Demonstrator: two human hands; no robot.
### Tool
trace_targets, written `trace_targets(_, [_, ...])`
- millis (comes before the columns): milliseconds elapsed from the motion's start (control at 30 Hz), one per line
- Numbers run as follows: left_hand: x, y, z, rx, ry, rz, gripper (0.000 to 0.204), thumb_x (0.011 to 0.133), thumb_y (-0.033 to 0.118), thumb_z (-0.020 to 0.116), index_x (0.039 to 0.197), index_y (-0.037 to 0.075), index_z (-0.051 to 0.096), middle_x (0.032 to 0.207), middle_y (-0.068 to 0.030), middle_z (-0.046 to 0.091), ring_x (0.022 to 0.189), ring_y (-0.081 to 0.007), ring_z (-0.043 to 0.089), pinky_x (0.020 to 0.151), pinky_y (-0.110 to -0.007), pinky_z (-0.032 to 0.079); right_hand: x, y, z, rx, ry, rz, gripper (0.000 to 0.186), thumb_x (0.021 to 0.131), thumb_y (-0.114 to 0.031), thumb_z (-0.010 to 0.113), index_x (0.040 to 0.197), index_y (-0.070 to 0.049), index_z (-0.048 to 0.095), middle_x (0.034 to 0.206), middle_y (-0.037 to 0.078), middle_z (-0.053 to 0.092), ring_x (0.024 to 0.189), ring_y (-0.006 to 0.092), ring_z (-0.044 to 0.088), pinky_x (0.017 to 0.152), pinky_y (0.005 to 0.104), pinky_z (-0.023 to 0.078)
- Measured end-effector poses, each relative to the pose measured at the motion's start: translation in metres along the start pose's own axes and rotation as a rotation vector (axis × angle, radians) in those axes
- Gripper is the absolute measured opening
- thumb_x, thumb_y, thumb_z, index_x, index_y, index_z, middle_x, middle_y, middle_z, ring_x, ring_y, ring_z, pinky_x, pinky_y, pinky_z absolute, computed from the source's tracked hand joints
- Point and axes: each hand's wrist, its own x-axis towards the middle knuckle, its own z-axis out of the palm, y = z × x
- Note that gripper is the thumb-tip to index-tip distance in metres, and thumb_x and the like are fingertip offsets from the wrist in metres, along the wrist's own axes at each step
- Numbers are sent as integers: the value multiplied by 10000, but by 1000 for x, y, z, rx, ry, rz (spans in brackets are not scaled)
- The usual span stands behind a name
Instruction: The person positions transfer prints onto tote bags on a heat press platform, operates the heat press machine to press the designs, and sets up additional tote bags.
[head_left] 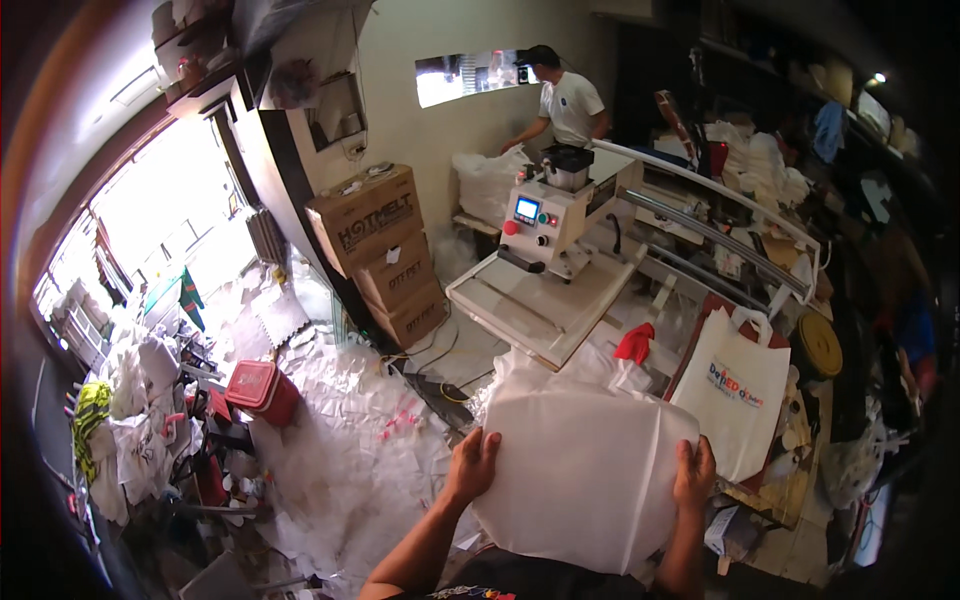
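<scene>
In front of my body I hold up a plain white cloth bag (575, 460), spread wide, with a fold line down its right part; no handles show on it. My left hand (473, 467) grips its left edge, thumb on the near face. At the opposite edge, my right hand (694, 470) pinches the cloth the same way. Just beyond it lie crumpled white plastic and a red cloth (634, 344). A printed white tote bag (728, 385) lies flat on a dark red board to the right. Past the bag stands a white heat press (556, 235) with its pale flat plate (540, 300).
Stacked cardboard boxes (380, 240) stand by the wall. White bags cover the floor at left, around a red lidded bin (262, 390). A co-worker (572, 108) in a white shirt reaches toward a white sack (488, 185). Metal rails (710, 235) extend right from the press.
</scene>
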Motion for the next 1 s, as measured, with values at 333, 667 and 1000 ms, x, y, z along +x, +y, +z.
trace_targets(333, [7,10,-4,3,-106,95,405,966,361,566,845,-25,552,733,-264,575,714,-463,588,633,-468,443,-28,-2,-19,15,60,35,326,986,-297,592,943,20,528,854,98,578,774,163,521,704,321,454])
trace_targets(667, [-7,-17,-3,-113,-112,45,429,967,365,568,775,-12,499,676,-231,522,617,-367,536,600,-424,419,-42,2,-24,-31,113,30,314,993,-282,595,880,-1,515,819,50,560,758,123,496,675,295,430])
trace_targets(1000, [-20,-22,-12,-213,-62,-4,427,967,329,592,726,10,442,602,-169,399,560,-216,367,546,-393,367,-40,-30,-20,-79,19,-31,330,993,-294,607,843,-21,497,737,-18,500,689,74,425,613,255,374])
